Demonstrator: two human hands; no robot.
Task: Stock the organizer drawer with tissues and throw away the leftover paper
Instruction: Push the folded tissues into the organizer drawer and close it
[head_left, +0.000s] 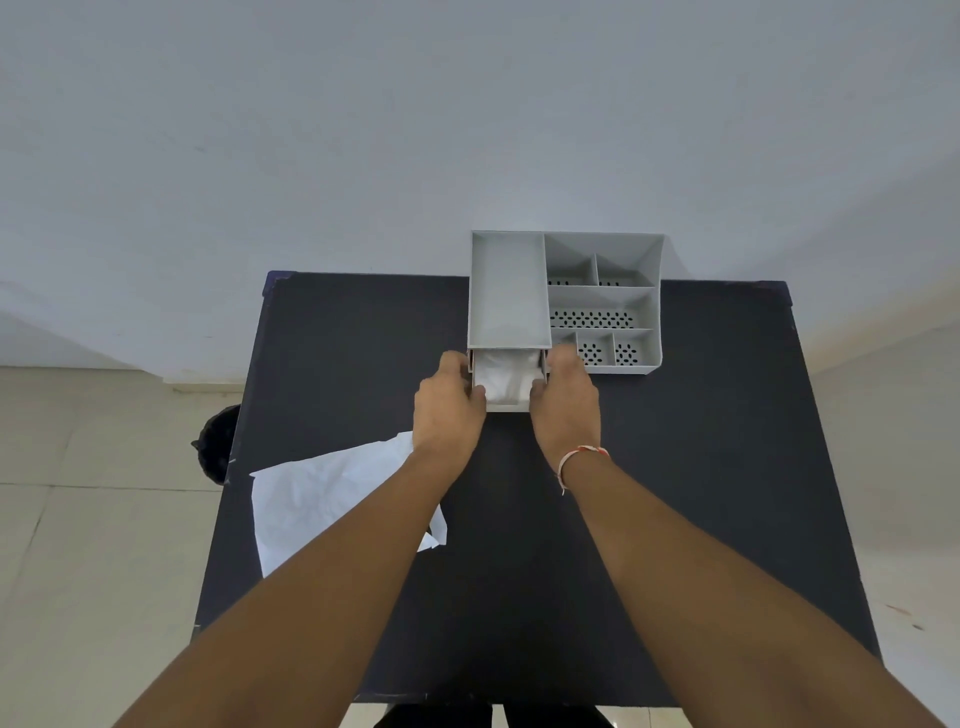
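I have both hands on the drawer (503, 400), which stands pulled out from under the organizer (566, 301) just above the centre of the frame. My left hand (448, 410) cups its left side and my right hand (567, 405) its right side, fingers curled against the walls. I judge I hold it from both sides so that it slides straight and does not jam on its runners. Whether my fingertips press the walls hard or only rest there, I cannot tell.

The tissues (503, 379) lie inside the drawer, a white soft heap between my hands, filling it up to the rim. So the stocking looks done, and closing the drawer seems the step in hand.

The paper (332, 499) lies crumpled at the lower left on the table (701, 441), partly under my left forearm, well apart from the drawer. It is not yet thrown away. A dark round thing (215, 441) shows past the table's left edge; it may be a bin, but I cannot say.

Counted: one organizer, one drawer, one sheet of paper, two hands. The organizer's top has one long tray and, as far as I see, six small compartments. The tissues I cannot count.
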